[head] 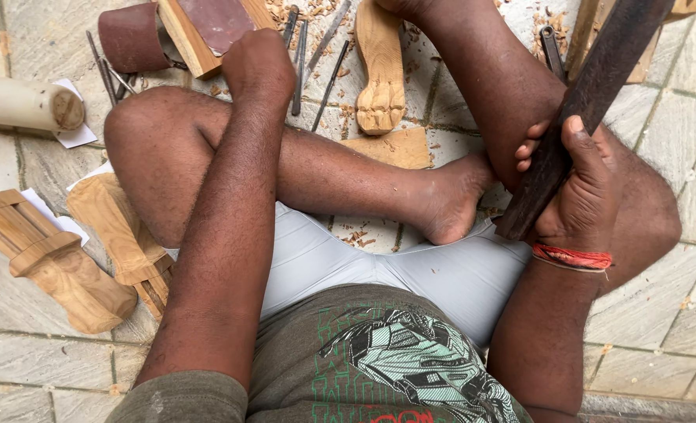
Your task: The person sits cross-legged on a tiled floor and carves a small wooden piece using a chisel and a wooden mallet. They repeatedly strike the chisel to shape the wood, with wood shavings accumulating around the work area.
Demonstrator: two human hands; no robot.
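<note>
Stone floor (661, 313); right hand (579, 188) grips dark mallet (591, 94)

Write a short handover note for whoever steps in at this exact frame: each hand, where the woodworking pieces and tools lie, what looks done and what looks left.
Left hand: closed into a fist, reaching forward over the knee to the sanding block; whether it grips anything cannot be told.
Right hand: shut on a long dark wooden bar, held slanted beside the right leg.
Pieces: carved claw-foot leg on the tiled floor ahead; two carved blocks by the left knee; thin metal chisels beside the claw foot; pale cylinder far left.
Done: claw foot shaped, shavings scattered.
Left: cannot tell from this view.
</note>
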